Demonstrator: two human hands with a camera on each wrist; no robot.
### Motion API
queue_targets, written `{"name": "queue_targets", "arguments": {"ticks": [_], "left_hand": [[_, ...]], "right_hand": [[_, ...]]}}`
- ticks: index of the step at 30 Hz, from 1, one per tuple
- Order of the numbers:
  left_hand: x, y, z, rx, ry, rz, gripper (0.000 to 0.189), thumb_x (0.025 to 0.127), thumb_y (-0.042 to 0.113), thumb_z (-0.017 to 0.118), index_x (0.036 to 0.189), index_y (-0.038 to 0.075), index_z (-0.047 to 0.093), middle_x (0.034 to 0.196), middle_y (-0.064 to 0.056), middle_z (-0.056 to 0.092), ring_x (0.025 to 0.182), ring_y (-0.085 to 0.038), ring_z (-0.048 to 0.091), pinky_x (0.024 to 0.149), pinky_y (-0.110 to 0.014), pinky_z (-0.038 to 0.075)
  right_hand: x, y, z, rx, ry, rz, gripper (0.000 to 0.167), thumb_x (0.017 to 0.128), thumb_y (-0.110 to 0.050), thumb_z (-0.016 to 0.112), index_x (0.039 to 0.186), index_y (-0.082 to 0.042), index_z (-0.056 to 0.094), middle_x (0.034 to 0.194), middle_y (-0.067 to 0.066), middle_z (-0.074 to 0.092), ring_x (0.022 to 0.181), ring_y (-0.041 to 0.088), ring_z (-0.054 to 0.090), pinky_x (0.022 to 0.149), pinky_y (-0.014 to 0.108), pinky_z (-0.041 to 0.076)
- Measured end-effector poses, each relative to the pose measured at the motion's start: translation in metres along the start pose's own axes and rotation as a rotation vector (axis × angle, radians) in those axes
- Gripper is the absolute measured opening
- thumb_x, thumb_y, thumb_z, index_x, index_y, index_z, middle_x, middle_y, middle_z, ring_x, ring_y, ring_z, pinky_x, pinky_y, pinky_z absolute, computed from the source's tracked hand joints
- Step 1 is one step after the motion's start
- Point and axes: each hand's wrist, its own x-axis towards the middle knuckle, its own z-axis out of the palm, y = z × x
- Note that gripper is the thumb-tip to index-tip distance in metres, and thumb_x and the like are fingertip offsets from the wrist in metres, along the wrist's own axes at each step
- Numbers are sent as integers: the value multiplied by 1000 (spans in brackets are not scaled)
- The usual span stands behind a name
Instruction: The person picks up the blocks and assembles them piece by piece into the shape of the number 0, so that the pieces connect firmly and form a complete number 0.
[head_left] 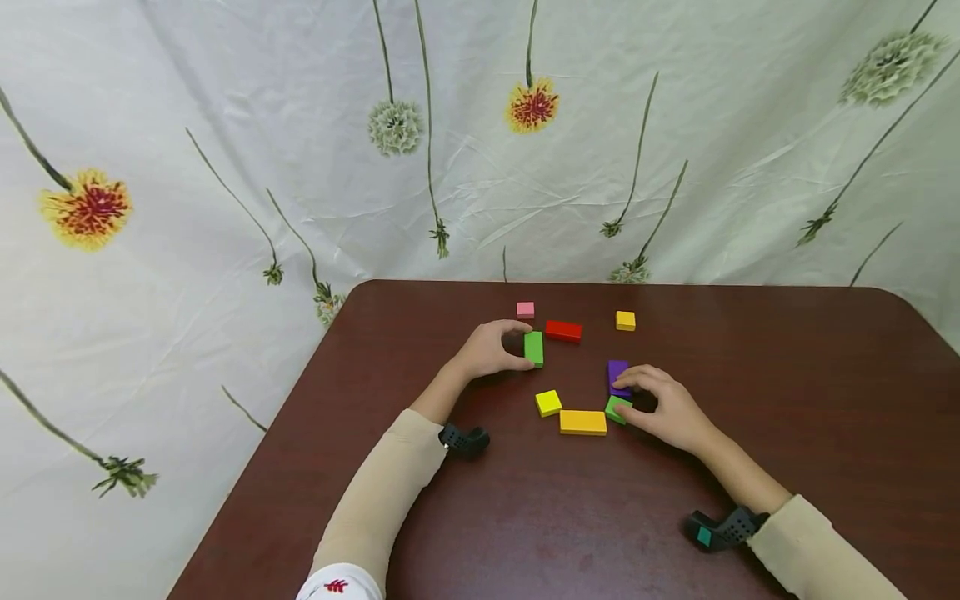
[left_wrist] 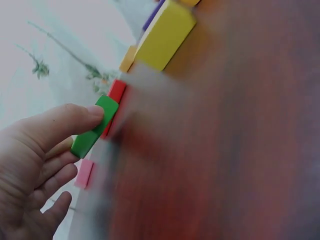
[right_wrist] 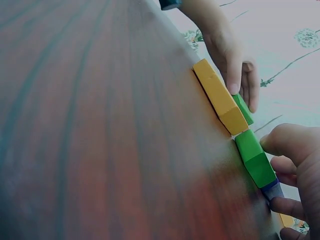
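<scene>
My left hand [head_left: 491,348] pinches a long green block [head_left: 533,349] between thumb and fingers. In the left wrist view that hand shows the thumb on the block's upper end, with a red block [left_wrist: 117,91] just behind. On the other side, my right hand [head_left: 670,410] has its thumb against a short green block [head_left: 618,408] and its fingertips at a purple block [head_left: 617,377]. The green one lies at the purple block's near end. A long orange block [head_left: 582,422] sits beside the short green block, with a yellow block [head_left: 548,403] at its other end.
Toward the table's far edge lie a pink block [head_left: 525,310] and a small orange-yellow block [head_left: 626,321]. The dark brown table [head_left: 540,517] runs up to a flower-printed cloth [head_left: 465,167] hanging behind. Both wrists carry dark bands.
</scene>
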Motion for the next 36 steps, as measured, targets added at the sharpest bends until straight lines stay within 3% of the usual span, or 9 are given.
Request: {"name": "queue_targets", "arguments": {"ticks": [10, 25, 36], "left_hand": [[-16, 13, 11, -5, -42, 58, 56, 79, 30, 81, 129, 13, 63, 128, -3, 61, 117, -21, 54, 100, -40, 42], [-22, 12, 16, -8, -90, 45, 59, 78, 33, 81, 129, 11, 62, 125, -3, 62, 113, -18, 55, 99, -34, 43], [-24, 13, 14, -5, -108, 45, 54, 84, 35, 76, 131, 11, 61, 127, -4, 61, 116, -20, 54, 101, -36, 41]], "right_hand": [[-1, 2, 1, -4, 4, -7, 28, 84, -15, 77, 109, -8, 70, 116, 7, 62, 106, 29, 57, 88, 52, 47], [0, 1, 1, -1, 10, 3, 27, 84, -16, 77, 109, -10, 70, 117, 6, 62, 104, 26, 58, 87, 48, 48], [0, -1, 0, 5, 5, 2, 27, 84, -15, 77, 109, -9, 70, 116, 7, 62, 104, 27, 58, 87, 48, 48]]}}
